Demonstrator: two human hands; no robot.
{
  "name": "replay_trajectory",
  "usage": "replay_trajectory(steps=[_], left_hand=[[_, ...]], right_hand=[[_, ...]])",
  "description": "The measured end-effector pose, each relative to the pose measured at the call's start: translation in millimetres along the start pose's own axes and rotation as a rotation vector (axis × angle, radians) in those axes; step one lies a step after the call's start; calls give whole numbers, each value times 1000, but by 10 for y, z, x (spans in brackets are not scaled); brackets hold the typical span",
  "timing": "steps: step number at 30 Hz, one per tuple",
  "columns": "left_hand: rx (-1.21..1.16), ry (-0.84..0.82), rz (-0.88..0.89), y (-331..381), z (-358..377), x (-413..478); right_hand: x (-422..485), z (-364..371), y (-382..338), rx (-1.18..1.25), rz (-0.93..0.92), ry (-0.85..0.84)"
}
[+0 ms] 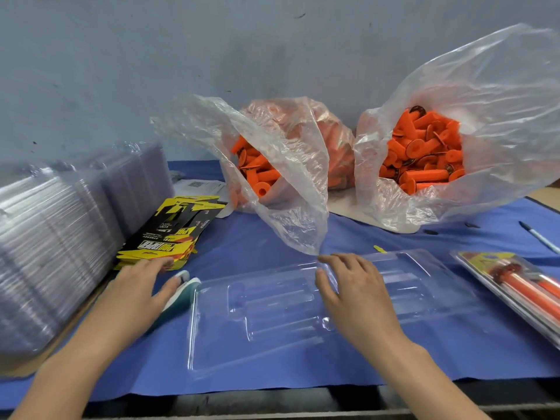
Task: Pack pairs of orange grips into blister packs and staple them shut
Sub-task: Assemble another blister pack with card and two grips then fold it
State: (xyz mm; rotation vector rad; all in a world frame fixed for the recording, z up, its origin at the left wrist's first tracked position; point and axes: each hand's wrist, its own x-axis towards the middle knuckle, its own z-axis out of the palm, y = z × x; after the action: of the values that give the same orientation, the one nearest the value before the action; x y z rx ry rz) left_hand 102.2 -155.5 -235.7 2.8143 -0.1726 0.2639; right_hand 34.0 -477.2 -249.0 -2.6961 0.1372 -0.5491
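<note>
So the clear plastic clamshell blister pack (272,328) is lying open and empty in the middle of the blue sheet (394,359), no grips in it yet. The orange rubber grips are all in the two crinkly clear plastic bags, one at 12 o'clock (257,174) and one at 2 o'clock (424,153) from the pack.

The right hand (351,286) rests on the pack's middle fold with fingers loosely bent. It looks like it's steadying rather than gripping. The left hand (142,283) is stretched flat out to 10 o'clock, fingertips on the fanned stack of yellow-and-black printed cards (169,234), nothing actually picked up.

What I'd worry about:
- That card stack is messy and splayed, so flat fingertips could easily drag off two cards instead of one.
- The loose flap of the 12 o'clock bag hangs right down to the pack's far edge, just beside the right index finger. Close the pack carelessly and the film gets caught in it.
- The thin pack will probably skate on the sheet once the right hand lifts.
- Two separate bags probably means one grip from each, so it's easy to mismatch a pair.
</note>
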Motion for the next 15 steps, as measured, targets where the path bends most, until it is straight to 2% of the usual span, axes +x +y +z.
replay_trajectory(steps=[4,10,15], left_hand=[[122,174,-62,174,73,231],[282,104,-117,260,271,605],[348,170,-108,248,285,589]], right_hand=[[235,-17,0,45,28,83],[397,18,62,56,32,117],[416,16,151,85,54,109]])
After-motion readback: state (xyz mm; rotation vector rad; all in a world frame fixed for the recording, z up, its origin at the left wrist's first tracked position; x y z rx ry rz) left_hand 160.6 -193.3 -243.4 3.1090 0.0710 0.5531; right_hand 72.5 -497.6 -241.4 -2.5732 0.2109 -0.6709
